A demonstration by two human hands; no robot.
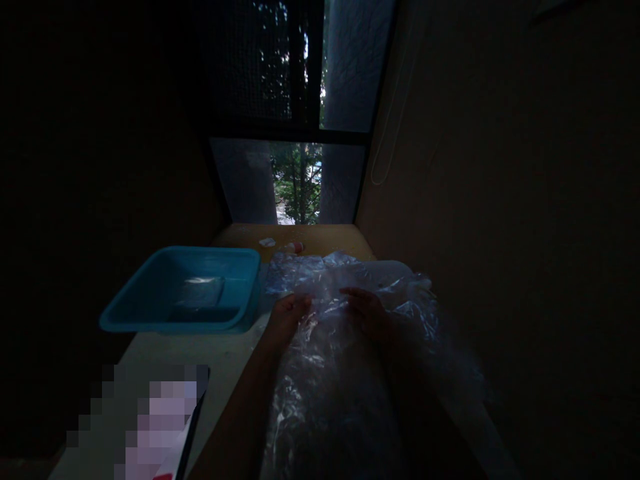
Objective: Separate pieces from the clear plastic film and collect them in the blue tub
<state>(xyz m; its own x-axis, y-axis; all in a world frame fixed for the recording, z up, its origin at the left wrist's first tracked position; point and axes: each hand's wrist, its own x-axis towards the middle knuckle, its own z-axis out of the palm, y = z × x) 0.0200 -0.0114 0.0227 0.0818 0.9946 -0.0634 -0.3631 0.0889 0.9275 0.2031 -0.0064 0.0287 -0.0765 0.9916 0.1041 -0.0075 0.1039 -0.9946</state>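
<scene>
A large crumpled sheet of clear plastic (320, 353) spreads over the table and hangs down toward me between my forearms. My left hand (289, 315) is closed at its left side, thumb and fingers pinching the plastic. Opposite it, my right hand (369, 315) grips the plastic too, its fingers pointing inward and partly lost in shadow. A stretch of film runs between the two hands. More loose, shiny folds lie beyond them and to the right. Whether the film is a sheet or bags cannot be made out in this dim light.
Left of my hands stands a blue plastic basin (245, 320) with a clear packet (200, 291) inside. A blurred-out device (165, 427) lies at the table's (220, 357) near left. A crumpled white scrap (267, 243) and a small reddish-and-white object (296, 247) are near the window.
</scene>
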